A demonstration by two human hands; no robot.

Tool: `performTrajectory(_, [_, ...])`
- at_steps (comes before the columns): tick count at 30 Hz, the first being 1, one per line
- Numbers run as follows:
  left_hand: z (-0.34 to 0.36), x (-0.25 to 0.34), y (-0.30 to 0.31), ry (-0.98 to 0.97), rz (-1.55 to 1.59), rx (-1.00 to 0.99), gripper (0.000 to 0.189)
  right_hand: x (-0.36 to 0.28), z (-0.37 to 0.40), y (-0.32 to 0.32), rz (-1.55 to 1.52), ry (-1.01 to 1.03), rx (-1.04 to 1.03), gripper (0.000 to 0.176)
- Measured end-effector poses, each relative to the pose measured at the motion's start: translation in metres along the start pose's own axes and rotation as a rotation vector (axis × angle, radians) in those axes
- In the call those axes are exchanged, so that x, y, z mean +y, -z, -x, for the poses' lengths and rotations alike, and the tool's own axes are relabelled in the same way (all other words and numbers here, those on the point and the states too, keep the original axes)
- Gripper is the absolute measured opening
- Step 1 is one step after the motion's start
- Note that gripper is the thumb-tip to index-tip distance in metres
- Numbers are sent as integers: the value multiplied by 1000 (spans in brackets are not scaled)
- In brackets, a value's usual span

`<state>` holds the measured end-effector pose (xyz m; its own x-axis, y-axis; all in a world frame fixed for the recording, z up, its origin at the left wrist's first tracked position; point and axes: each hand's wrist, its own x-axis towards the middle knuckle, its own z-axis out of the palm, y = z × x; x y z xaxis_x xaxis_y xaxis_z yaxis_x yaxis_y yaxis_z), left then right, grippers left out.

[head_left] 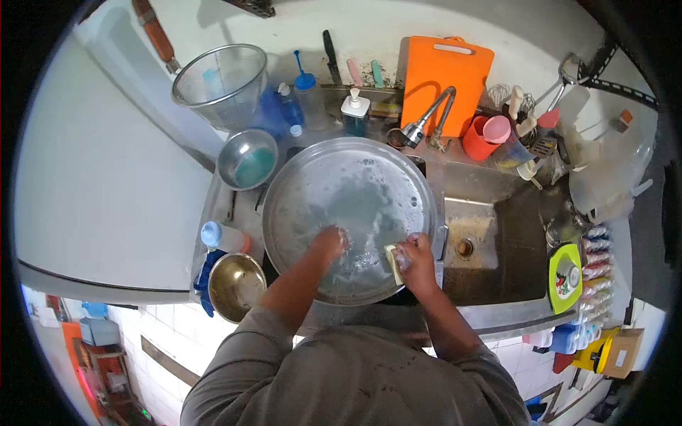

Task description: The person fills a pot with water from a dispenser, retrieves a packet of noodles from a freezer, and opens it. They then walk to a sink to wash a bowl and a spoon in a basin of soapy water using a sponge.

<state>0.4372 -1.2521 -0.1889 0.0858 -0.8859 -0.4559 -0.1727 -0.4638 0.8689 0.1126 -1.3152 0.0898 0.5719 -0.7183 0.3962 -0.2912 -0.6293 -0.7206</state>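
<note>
A large round metal basin (pixel 285 195) lies over the left part of the sink, with cloudy, sudsy water in its bottom. Inside it, my left hand (pixel 329 243) reaches down near the middle; suds and my wrist hide its fingers. At the basin's right side, my right hand (pixel 416 257) is closed round a pale yellow sponge (pixel 393 264), which rests against the inner wall near the rim. Foam clings to the fingers of that hand.
Right of the basin is a sink bowl (pixel 508 245) with a drain. A faucet (pixel 426 121) stands behind, before an orange cutting board (pixel 446 85). To the left are a steel bowl with bluish liquid (pixel 249 162), a second metal bowl (pixel 236 287) and a mesh strainer (pixel 220 85).
</note>
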Motion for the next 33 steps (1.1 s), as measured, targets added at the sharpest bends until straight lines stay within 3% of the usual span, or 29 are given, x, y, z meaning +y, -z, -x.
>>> performTrajectory(1, [-30,-47,7,28,420,-108,22,1,1,-1,-5,-10,12,21])
performTrajectory(4, [46,98,35,-430,-472,-50,27,2,2,-2,-15,-43,66,21])
performTrajectory(5, [65,137,33,-429,-482,-62,27,3,4,-2,-19,-51,44,21])
performTrajectory(7, [86,197,20,-438,-450,443,23,5,4,-2,-29,-62,25,21])
performTrajectory(9, [93,238,18,-380,-540,474,29,7,4,-4,58,-69,-25,20])
performTrajectory(11, [90,246,11,-319,-628,504,34,1,2,0,58,-70,-37,19])
performTrajectory(13, [89,250,0,9,-782,436,32,1,3,2,62,-68,-45,18])
performTrajectory(14, [84,235,0,8,-788,434,32,5,4,0,85,-67,-72,17])
performTrajectory(16, [65,173,1,-285,-1043,156,33,7,4,1,107,-70,-94,16])
performTrajectory(17, [55,153,-5,-288,-1047,153,33,6,3,2,117,-47,-96,16])
performTrajectory(19, [44,136,-20,-21,-575,168,36,7,2,3,126,-27,-95,16])
performTrajectory(20, [41,138,-25,-20,-578,165,36,8,2,2,127,-40,-113,14])
performTrajectory(22, [40,147,-34,151,-1355,-189,37,8,3,2,127,-52,-129,12])
performTrajectory(23, [45,153,-38,150,-1359,-186,37,7,4,2,126,-61,-139,11])
performTrajectory(25, [54,165,-44,325,-1116,105,36,9,4,4,124,-64,-145,10])
performTrajectory(26, [57,172,-41,324,-1120,110,36,11,5,3,112,-18,-118,11])
performTrajectory(28, [61,192,-30,-118,-1099,87,37,12,5,5,97,30,-83,12])
performTrajectory(33, [110,316,-24,-367,-979,364,45,0,2,18,104,-14,-166,9])
